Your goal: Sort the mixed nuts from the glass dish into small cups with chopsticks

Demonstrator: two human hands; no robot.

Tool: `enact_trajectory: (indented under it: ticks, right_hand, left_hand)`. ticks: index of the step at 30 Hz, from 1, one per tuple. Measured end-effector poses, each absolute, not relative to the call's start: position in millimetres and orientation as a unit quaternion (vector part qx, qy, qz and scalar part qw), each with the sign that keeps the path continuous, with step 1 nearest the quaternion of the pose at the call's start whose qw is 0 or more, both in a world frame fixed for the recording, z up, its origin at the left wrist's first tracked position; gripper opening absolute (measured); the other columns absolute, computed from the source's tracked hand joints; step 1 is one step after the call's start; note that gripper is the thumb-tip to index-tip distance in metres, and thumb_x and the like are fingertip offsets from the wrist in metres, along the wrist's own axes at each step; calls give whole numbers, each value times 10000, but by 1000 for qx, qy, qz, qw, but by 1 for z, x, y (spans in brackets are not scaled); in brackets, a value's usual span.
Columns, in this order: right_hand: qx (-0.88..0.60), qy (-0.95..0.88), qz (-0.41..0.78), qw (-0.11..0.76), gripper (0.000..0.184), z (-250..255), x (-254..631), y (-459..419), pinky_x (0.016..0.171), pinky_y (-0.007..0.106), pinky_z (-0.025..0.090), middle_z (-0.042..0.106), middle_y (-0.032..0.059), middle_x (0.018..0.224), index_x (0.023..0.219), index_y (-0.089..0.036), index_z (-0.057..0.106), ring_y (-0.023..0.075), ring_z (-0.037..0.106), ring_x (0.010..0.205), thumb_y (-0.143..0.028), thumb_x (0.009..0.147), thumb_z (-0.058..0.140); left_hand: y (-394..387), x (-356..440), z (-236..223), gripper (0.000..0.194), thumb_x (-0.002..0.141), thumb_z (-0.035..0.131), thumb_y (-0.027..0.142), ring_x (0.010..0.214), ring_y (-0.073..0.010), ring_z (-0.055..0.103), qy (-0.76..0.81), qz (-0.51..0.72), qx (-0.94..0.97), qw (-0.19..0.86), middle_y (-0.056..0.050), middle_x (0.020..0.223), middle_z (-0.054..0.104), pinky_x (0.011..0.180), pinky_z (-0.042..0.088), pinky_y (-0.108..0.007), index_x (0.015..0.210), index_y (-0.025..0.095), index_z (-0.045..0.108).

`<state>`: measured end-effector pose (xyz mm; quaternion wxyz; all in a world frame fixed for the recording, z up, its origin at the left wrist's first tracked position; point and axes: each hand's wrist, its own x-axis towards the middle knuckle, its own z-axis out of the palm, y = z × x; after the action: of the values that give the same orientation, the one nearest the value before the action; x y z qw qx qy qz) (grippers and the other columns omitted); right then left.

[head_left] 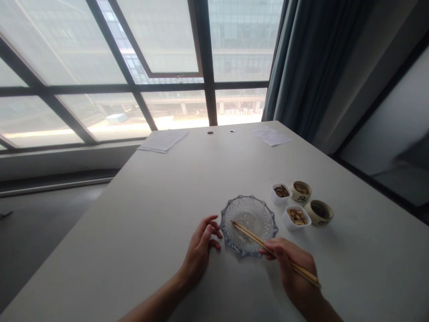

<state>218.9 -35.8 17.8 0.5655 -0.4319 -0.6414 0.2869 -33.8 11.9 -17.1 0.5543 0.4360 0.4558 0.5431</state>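
My right hand (295,266) is closed around a pair of wooden chopsticks (250,233), whose tips meet over the left part of a scalloped clear glass bowl (273,219). Something small and brown may be at the tips; it is too small to make out. Beside the bowl's left rim rests my left hand (203,239), fingers apart and holding nothing. Right of the bowl stand a white square dish (288,223) with pale brown pieces and another white dish (275,197) with dark brown pieces.
Two small beige cups, a near one (325,219) and a far one (298,194), stand beside the white dishes. Paper sheets (164,141) lie at the table's far left and another paper (272,135) at the far right. Windows and a dark curtain (301,67) rise behind the white table (150,201).
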Motion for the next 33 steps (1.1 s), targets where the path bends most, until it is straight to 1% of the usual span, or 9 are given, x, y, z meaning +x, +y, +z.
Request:
enact_trajectory:
  ticks: [2, 5, 9, 15, 20, 22, 24, 28, 33]
  right_hand:
    - [-447, -629, 256, 582, 314, 21, 225, -34, 621, 243, 656, 813, 60, 826, 921, -196, 799, 189, 804, 692, -264, 1073, 533]
    - [-499, -598, 150, 609, 284, 31, 247, -28, 660, 257, 656, 827, 54, 815, 932, -196, 803, 192, 806, 678, -268, 1063, 562]
    - [-577, -527, 22, 624, 321, 40, 284, -15, 680, 287, 639, 825, 74, 797, 926, -164, 804, 205, 795, 659, -342, 1064, 575]
    - [-613, -502, 75, 606, 316, 37, 305, -5, 759, 324, 631, 833, 82, 891, 1008, -168, 817, 225, 806, 742, -437, 1021, 651]
    - [-610, -507, 42, 608, 311, 42, 299, -12, 767, 317, 631, 829, 74, 893, 1013, -174, 810, 216, 796, 741, -420, 1037, 622]
    - [-598, -530, 32, 600, 285, 43, 292, -13, 764, 316, 639, 834, 70, 905, 1080, -174, 800, 211, 798, 729, -387, 1043, 615]
    - [-556, -605, 18, 570, 246, 42, 283, -10, 813, 330, 647, 841, 76, 972, 1148, -181, 786, 223, 814, 804, -337, 1036, 632]
    - [-429, -788, -15, 442, 238, 41, 266, 7, 892, 354, 644, 823, 109, 1105, 1168, -199, 783, 244, 804, 1011, -268, 1062, 582]
    - [-386, -861, -61, 327, 333, 31, 265, 22, 845, 341, 654, 796, 166, 1168, 1233, -145, 752, 257, 804, 1022, -307, 1104, 490]
  left_hand:
    - [12, -34, -17, 437, 999, 635, 537, 851, -205, 629, 457, 543, 435, 554, -67, 1013, 614, 589, 564, -274, 1264, 192, 674]
    - [11, -33, -15, 438, 997, 635, 536, 849, -209, 631, 458, 544, 434, 553, -70, 1009, 619, 589, 562, -275, 1262, 190, 677]
    - [11, -33, -14, 448, 983, 649, 543, 845, -213, 635, 461, 545, 432, 551, -73, 1000, 625, 585, 560, -277, 1255, 188, 682]
    - [12, -33, -13, 446, 977, 656, 539, 847, -214, 638, 461, 544, 433, 551, -76, 1005, 628, 590, 558, -275, 1249, 187, 688]
    - [12, -32, -11, 455, 966, 665, 546, 848, -214, 641, 463, 545, 433, 548, -73, 996, 634, 591, 557, -278, 1245, 188, 695]
    - [12, -32, -11, 459, 966, 665, 550, 848, -213, 640, 463, 544, 435, 547, -73, 1002, 632, 591, 560, -281, 1245, 187, 694]
    - [12, -32, -10, 459, 967, 663, 555, 847, -211, 637, 463, 544, 439, 545, -70, 1002, 627, 587, 562, -281, 1242, 189, 691]
    - [11, -31, -8, 464, 958, 667, 562, 846, -211, 638, 465, 548, 445, 535, -67, 1000, 622, 580, 562, -276, 1233, 188, 692]
    - [10, -28, -4, 485, 920, 695, 566, 816, -216, 646, 472, 555, 456, 511, -71, 959, 631, 555, 554, -271, 1204, 173, 706]
